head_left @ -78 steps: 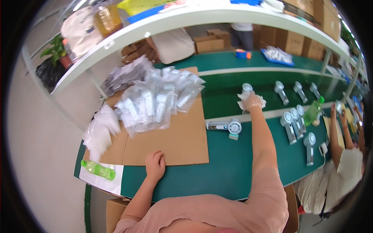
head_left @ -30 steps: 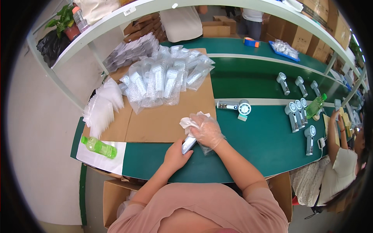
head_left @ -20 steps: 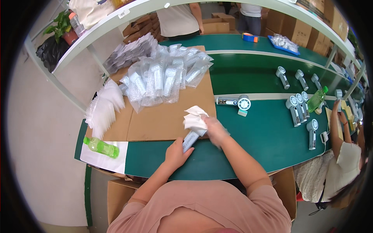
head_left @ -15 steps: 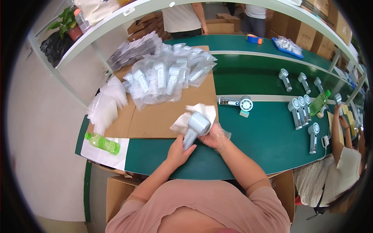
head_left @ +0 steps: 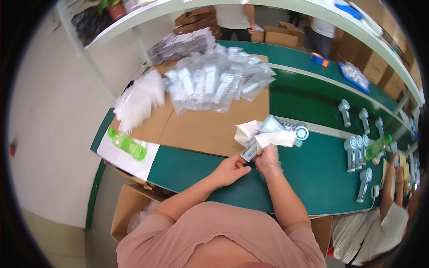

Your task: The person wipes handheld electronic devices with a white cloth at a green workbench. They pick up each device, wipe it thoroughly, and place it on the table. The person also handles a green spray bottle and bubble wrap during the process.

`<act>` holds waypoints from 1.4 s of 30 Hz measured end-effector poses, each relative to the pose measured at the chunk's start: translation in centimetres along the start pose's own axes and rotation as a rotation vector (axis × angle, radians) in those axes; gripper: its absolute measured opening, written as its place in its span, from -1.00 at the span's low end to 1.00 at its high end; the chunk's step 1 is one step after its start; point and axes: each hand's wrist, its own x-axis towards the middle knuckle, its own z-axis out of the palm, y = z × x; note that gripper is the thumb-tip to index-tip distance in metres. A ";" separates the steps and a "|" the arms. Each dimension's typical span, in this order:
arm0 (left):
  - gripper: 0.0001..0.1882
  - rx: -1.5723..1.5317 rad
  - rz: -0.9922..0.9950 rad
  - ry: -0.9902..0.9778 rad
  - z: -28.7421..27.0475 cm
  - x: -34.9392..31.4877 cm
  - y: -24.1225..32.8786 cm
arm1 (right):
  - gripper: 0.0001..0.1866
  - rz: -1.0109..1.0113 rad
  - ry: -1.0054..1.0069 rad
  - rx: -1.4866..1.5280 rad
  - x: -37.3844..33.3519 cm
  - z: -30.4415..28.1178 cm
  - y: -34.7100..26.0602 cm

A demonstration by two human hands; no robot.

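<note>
the pale blue plastic handheld fan [head_left: 270,124] is clamped, with a crumpled white cloth [head_left: 246,133], in the right hand [head_left: 269,161] above the green worktop [head_left: 185,164]. its long handle [head_left: 249,153] slants down-left, to the nearby left hand [head_left: 229,171], whose thumb and fingers are apart.

I find, from my remote station, a handheld fan [head_left: 271,124] in the right grip [head_left: 268,161], at the front-right corner of the cardboard sheet [head_left: 196,131] on the bench [head_left: 313,178]. Bubble-wrap pouches [head_left: 214,85] lie on the sheet's back half; a stack of sleeves [head_left: 185,47] behind; fanned pouches [head_left: 138,100] at left. Front left, a bottle [head_left: 128,145] lies on a paper sheet [head_left: 138,167]. At right, three fans [head_left: 359,154] lie left of a second bottle [head_left: 378,148], one fan [head_left: 364,185] before them.
</note>
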 end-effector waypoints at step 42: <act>-0.83 0.740 0.259 0.151 -7.9 3.9 -0.4 | -0.46 0.317 -0.007 -0.582 -2.8 -4.2 -1.9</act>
